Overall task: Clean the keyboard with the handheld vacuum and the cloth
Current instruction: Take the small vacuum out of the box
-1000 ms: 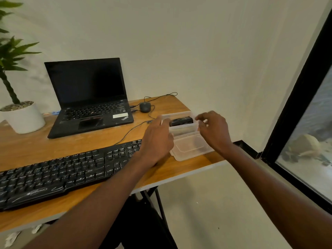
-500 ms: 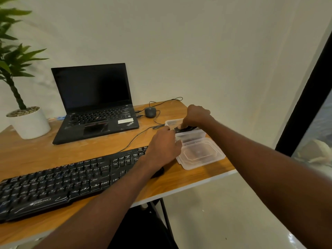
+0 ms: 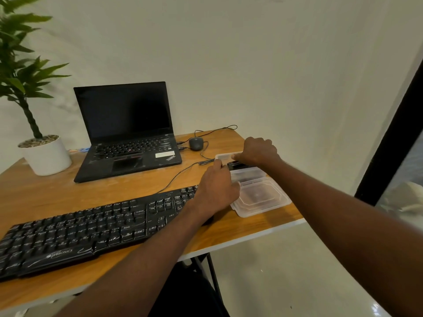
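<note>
Two bare forearms reach forward from the bottom of the view over a wooden surface (image 3: 57, 197). The right hand (image 3: 257, 151) is seen knuckles up over a clear plastic container (image 3: 246, 172) near the right edge of the surface. Its fingers are curled down and closed around a small black object (image 3: 235, 166) that sits in the container; only one end of the object shows, so what it is cannot be told. The left hand (image 3: 216, 187) is also seen back up, just beside the container's left side, with its fingers bent toward the container wall. Whether they grip the wall or only rest against it cannot be told.

A clear plastic lid (image 3: 261, 196) lies flat, touching the near side of the container.

The black keyboard (image 3: 91, 227) lies across the near part of the surface, slanting from the lower left toward the left hand, whose wrist covers its right end. Its keys carry pale marks, and a brand name is printed on the front edge. A thin cable (image 3: 180, 173) runs from behind it toward the back.

Behind it stands an open black laptop (image 3: 128, 133) with a dark screen. A dark mouse (image 3: 196, 143) sits just right of the laptop. A green plant in a white pot (image 3: 45, 155) stands at the far left.
</note>
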A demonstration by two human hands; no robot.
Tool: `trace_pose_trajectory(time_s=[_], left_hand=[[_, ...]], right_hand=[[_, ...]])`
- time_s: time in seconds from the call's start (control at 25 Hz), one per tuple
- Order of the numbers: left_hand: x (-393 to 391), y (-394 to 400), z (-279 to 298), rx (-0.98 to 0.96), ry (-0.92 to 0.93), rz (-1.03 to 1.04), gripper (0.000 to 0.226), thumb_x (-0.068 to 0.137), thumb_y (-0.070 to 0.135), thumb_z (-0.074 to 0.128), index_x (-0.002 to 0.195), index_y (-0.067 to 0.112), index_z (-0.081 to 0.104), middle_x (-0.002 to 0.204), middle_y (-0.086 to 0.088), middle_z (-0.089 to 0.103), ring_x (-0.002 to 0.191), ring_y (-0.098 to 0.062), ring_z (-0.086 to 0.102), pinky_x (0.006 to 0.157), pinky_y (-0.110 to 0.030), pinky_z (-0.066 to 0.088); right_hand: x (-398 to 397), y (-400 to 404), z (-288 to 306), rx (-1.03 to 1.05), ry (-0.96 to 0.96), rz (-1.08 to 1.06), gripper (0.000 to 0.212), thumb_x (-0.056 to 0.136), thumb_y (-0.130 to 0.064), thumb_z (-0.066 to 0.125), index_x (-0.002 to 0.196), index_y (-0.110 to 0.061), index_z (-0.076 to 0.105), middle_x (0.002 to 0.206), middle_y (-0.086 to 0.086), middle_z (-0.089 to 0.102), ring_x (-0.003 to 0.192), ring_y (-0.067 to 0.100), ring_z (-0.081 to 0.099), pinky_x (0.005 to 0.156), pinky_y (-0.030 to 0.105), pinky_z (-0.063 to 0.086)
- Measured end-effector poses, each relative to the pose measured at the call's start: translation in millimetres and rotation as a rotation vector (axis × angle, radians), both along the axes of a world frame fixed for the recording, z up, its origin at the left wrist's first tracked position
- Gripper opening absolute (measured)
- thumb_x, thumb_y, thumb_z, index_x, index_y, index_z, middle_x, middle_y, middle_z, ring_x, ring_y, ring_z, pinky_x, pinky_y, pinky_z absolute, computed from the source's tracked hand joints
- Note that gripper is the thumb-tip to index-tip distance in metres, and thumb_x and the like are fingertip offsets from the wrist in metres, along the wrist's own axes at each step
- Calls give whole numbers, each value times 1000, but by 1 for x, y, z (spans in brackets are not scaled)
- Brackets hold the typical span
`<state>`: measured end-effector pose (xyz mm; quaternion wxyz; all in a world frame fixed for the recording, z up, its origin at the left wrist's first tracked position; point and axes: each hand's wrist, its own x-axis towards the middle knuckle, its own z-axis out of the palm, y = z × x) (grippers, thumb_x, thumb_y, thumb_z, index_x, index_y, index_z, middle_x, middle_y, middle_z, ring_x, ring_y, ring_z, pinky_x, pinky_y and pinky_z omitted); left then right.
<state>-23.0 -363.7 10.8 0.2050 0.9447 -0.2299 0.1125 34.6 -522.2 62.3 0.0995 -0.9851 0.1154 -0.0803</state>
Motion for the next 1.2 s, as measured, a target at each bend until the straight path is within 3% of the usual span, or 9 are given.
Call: trace_pose_trajectory(time_s=[0.16,0.32,0.52,0.6,0.64,0.72,0.76,0.96,1.2], left_hand=[[2,-1,-1,-21,31,-1,25,94,21,63,116,9,63,121,-6,48,102,-16,47,82,-29,46],[3,-2,-3,-53,37,-17,29,96,21,62,122,9,60,123,-4,44,104,-16,47,84,-30,49],[-2,-3,-3,-157,55,7,39,98,16,60,136,9,56,135,-7,47,112,-18,51,88,-27,48],[-15,4,-2,-262,13,22,55,99,14,62,152,11,47,147,-5,45,129,-19,47,102,-25,40],[-25,12,-1,-322,-15,30,58,100,14,63,155,12,45,151,-3,44,136,-18,44,107,-25,36],[-48,40,-1,-403,-88,34,54,101,17,62,153,18,48,152,3,45,140,-12,40,115,-29,35],[-57,58,-4,-397,-126,32,51,102,20,62,152,20,50,152,5,46,141,-11,40,117,-32,36],[-79,175,-17,-219,-251,170,44,101,24,62,145,21,58,149,0,54,140,-17,46,119,-52,39],[-99,296,-20,-151,-371,377,37,104,29,52,137,18,63,138,-5,63,129,-23,55,108,-45,39]], right_hand=[[2,6,2,-18,102,-5,58,77,-54,78,117,-19,56,114,5,61,111,31,60,94,43,52],[5,5,5,116,101,-46,58,70,-51,87,101,-18,51,109,5,60,109,30,59,93,42,51],[-6,8,-1,509,-214,-32,30,75,-22,86,96,-10,69,100,7,72,92,24,68,82,39,59],[-30,16,-1,975,-456,-82,23,79,-17,86,97,-13,73,102,7,74,91,21,70,75,34,60],[-45,21,-1,1353,-502,-68,22,83,-15,83,102,-10,72,105,12,74,92,23,71,70,31,60],[-79,41,-7,2064,-355,92,26,93,-15,74,111,2,66,105,23,73,92,29,73,69,32,64],[-93,53,-14,2245,-250,185,32,95,-16,70,116,7,63,107,27,71,94,32,73,73,35,65],[-129,126,-32,2338,27,399,40,93,-10,67,130,3,59,126,31,66,109,35,70,87,37,62],[-126,184,-21,2285,103,452,42,98,-23,65,136,-7,58,127,18,70,106,29,70,85,40,56]])
